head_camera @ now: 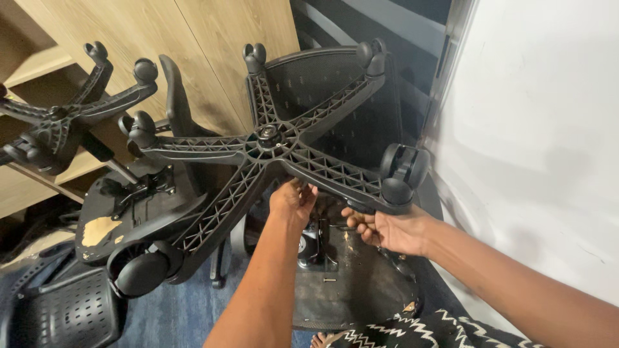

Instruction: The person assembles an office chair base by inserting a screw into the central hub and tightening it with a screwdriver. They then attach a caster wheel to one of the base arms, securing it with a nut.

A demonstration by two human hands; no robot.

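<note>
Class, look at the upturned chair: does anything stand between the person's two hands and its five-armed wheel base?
Nothing visible does. The left hand reaches up under the hub of the wheel base, and the right hand touches beneath the arm by a caster.

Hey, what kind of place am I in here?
Probably an office or a furniture repair corner. Two office chairs lie upturned: the near star base with casters, and a second base at the left. Wood-panel shelving stands behind, with blue carpet underfoot.

Lighting: even, moderately bright indoor. Soft shadows on white wall (535, 129), right of frame. Focus sharp centre; wide-angle stretch toward edges.
</note>
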